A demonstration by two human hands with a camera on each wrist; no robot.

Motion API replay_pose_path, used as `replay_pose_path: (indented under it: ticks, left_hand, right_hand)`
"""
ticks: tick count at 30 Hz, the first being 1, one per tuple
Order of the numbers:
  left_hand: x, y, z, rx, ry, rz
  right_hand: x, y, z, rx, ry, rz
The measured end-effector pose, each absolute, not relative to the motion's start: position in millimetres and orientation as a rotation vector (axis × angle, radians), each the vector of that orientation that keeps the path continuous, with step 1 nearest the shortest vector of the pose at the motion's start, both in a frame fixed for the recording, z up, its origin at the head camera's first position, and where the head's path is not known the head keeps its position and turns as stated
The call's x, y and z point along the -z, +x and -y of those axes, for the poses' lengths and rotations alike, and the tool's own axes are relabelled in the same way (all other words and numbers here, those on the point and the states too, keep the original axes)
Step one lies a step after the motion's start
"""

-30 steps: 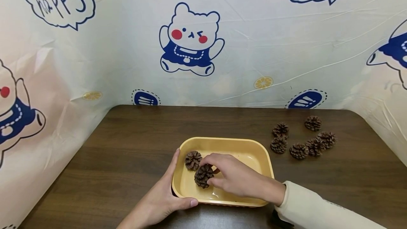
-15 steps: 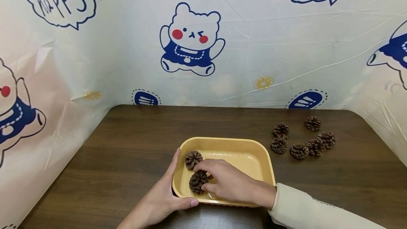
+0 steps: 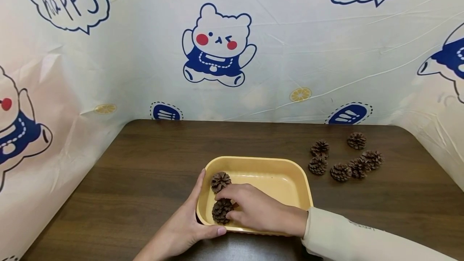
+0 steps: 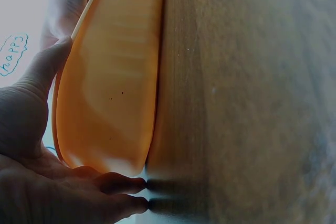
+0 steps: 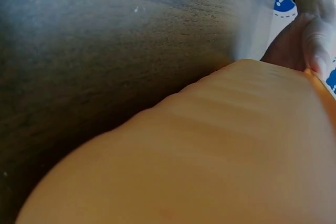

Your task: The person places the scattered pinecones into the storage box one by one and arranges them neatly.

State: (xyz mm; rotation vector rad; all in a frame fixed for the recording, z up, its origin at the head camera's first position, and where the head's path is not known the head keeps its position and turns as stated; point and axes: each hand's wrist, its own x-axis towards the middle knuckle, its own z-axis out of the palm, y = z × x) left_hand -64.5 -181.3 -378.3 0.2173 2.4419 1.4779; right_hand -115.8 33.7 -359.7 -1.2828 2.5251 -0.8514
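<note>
A yellow plastic bin (image 3: 261, 164) sits on the dark wooden table in the head view. At its left near corner my left hand (image 3: 181, 222) grips it, thumb over the near rim and fingers along the left side. Inside, my right hand (image 3: 257, 208) holds a brown pine cone (image 3: 222, 211) between thumb and fingers, low in the bin's near left part. Another pine cone (image 3: 220, 182) lies just beyond it against the left wall. The left wrist view shows the left hand's fingers (image 4: 118, 205) beside the bin's outer wall (image 4: 113, 77).
Several more pine cones (image 3: 340, 172) lie loose on the table (image 3: 152, 152) to the right of the bin. A printed cloth (image 3: 275, 51) with cartoon bears hangs behind the table and along both sides.
My right hand has moved the pine cone left and toward me, into the bin's near left corner area. The left hand and the bin have stayed in place.
</note>
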Motion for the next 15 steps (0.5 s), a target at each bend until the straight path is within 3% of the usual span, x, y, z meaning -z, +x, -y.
replay_pose_path:
  ticks: [15]
  left_hand:
    - [376.6,-63.1,181.1,-1.397,0.18,-2.502]
  right_hand:
    - [359.7,-118.8,-26.7,0.79,-1.281,-2.526]
